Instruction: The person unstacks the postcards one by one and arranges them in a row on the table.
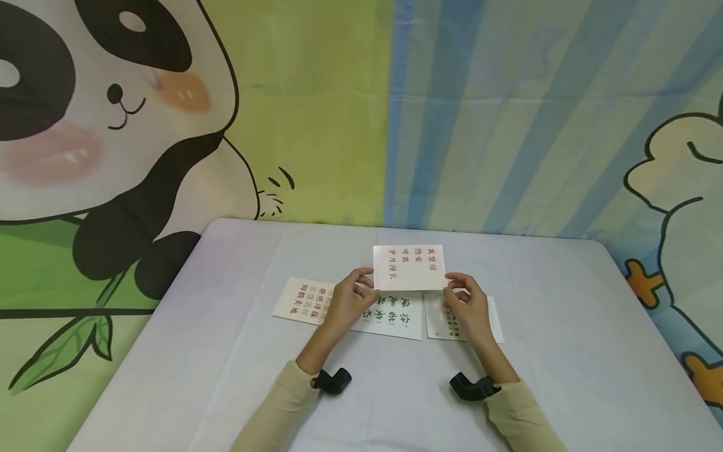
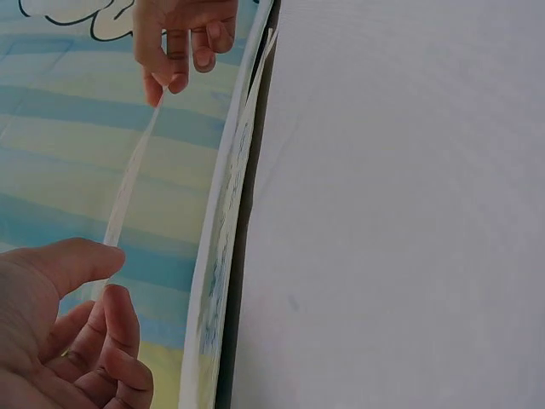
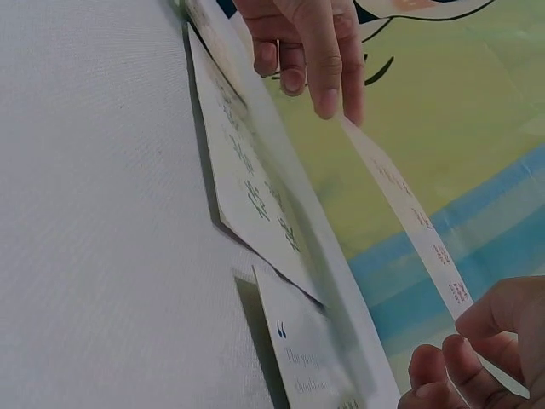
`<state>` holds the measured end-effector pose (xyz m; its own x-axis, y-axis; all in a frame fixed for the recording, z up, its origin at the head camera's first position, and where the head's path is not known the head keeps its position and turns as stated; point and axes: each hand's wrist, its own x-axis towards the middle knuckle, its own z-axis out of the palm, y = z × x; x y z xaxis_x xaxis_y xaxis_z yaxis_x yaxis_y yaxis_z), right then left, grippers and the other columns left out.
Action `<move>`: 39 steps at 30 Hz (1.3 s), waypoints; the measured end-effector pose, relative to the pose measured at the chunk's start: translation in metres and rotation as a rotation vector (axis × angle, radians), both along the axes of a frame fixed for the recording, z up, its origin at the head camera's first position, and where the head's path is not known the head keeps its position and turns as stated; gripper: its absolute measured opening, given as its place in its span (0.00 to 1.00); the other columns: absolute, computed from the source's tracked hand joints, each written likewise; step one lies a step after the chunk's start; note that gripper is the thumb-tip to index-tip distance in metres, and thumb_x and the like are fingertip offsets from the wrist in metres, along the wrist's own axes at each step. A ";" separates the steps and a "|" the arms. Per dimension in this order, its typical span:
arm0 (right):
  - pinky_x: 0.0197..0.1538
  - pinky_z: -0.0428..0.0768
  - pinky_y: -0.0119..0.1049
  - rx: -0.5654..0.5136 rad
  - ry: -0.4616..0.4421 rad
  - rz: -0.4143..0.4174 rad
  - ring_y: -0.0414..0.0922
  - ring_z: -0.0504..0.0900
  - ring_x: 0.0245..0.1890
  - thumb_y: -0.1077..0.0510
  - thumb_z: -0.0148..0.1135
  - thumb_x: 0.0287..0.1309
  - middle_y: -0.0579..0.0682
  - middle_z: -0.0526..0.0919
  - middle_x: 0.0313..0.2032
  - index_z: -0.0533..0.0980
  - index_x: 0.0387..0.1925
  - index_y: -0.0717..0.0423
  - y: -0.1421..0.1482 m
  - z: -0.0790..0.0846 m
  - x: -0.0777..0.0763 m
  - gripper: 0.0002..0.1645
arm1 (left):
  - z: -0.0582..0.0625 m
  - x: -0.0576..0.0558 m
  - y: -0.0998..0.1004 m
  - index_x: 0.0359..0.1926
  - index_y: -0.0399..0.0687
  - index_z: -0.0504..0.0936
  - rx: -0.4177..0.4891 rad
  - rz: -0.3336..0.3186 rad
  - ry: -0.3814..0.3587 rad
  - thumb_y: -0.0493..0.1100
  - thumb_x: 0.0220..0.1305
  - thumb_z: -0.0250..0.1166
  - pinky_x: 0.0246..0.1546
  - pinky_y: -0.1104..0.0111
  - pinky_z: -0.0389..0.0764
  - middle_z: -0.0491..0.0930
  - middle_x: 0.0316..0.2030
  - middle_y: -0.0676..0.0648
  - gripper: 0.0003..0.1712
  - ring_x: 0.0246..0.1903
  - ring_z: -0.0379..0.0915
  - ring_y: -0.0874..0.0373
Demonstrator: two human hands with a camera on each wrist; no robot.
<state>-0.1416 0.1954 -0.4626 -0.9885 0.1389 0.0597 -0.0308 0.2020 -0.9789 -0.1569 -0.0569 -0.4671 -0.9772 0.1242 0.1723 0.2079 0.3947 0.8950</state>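
Note:
A white card point(image 1: 409, 269) with columns of red Chinese characters is held up above the table between both hands. My left hand point(image 1: 346, 302) pinches its left edge between thumb and fingers. At the opposite edge, the thumb and fingers of my right hand point(image 1: 470, 306) grip the card's lower right corner. Both wrist views catch this card point(image 3: 409, 217) nearly edge-on, raised off the tabletop. Beneath the hands lie a card with red and grey writing point(image 1: 299, 302), a card with black brush script point(image 1: 395, 323) and a card with small print point(image 1: 438, 323), each partly covered.
A white cloth point(image 1: 237, 389) covers the table. Behind it hangs a printed backdrop point(image 1: 322, 113) with a panda and blue stripes. A black wrist camera point(image 1: 333, 381) sits on the left wrist, another black wrist camera point(image 1: 474, 387) on the right.

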 end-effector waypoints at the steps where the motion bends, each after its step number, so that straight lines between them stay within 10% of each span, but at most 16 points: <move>1: 0.30 0.80 0.30 -0.004 -0.011 -0.003 0.43 0.78 0.25 0.68 0.57 0.62 0.54 0.73 0.40 0.74 0.55 0.62 0.002 0.000 0.001 0.19 | -0.001 0.000 0.001 0.59 0.40 0.74 0.004 -0.008 0.003 0.35 0.58 0.70 0.26 0.76 0.74 0.79 0.39 0.46 0.28 0.30 0.73 0.60; 39: 0.26 0.75 0.24 0.052 -0.017 -0.137 0.34 0.77 0.22 0.69 0.56 0.61 0.46 0.72 0.37 0.76 0.53 0.65 0.063 -0.004 0.037 0.18 | -0.004 0.020 0.061 0.56 0.38 0.74 0.022 -0.155 -0.029 0.35 0.57 0.69 0.25 0.77 0.71 0.81 0.36 0.47 0.26 0.27 0.71 0.65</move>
<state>-0.1049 0.2588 -0.4668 -0.9615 0.2694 0.0542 0.0167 0.2540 -0.9671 -0.1374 0.0046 -0.4706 -0.9513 0.2704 0.1483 0.2385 0.3399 0.9097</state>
